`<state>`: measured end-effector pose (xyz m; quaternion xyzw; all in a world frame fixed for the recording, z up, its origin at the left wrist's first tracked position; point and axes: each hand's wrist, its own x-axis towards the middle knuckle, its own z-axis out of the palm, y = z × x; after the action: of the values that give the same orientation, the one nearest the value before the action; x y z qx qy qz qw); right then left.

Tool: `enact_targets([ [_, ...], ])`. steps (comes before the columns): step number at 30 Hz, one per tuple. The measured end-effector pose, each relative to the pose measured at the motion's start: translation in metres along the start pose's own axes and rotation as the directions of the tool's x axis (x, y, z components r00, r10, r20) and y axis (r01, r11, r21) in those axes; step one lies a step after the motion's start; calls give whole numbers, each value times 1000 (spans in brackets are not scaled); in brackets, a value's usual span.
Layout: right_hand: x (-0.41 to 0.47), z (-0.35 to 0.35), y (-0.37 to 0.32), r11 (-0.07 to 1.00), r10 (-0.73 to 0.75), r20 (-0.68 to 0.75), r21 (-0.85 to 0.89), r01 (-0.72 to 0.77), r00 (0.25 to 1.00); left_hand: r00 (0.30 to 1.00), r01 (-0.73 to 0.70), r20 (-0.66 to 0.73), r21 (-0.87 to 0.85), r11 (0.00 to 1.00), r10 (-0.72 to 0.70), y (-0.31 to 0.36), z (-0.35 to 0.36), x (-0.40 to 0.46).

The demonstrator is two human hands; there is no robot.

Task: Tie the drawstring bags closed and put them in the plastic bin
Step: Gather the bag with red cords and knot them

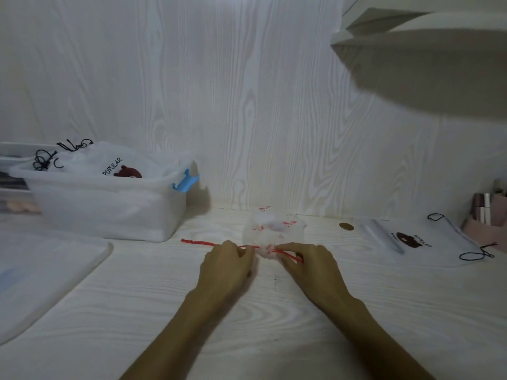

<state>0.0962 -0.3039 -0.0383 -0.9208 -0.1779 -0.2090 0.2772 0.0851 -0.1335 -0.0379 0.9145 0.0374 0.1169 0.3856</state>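
We hold the small clear plastic drawstring bag with red print (273,229) at frame centre, its gathered mouth toward us. The red drawstring (200,242) runs left to right across that mouth: our left hand (227,266) pinches one side, our right hand (307,263) the other, each grip narrow on cord. The translucent plastic bin with blue latch (109,212), centre left, lies nearer the left hand. Pale wood-grain desk (260,325); matching wall behind.

Counter (137,311) and back wall (219,91) are matt whitewashed woodgrain. Bin (109,215) is frosted, cloudy plastic with a glossy blue clip (186,181). Bag (274,231) looks like thin translucent plastic, red cord (200,242) fuzzy.
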Motion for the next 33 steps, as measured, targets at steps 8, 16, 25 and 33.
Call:
enact_targets([
  [8,11,-3,-4,998,-5,34,59,3,999,954,154,-135,-545,824,-268,-11,10,35],
  [16,94,-30,-10,986,57,-37,158,-51,998,912,-26,-172,-931,363,-373,29,-5,95],
  [25,143,-45,-14,894,210,-92,420,-153,973,961,-146,-146,-989,18,-236,49,-33,136],
  [33,141,-47,-15,919,350,411,20,-393,842,964,256,267,-912,321,-11,30,-53,133],
])
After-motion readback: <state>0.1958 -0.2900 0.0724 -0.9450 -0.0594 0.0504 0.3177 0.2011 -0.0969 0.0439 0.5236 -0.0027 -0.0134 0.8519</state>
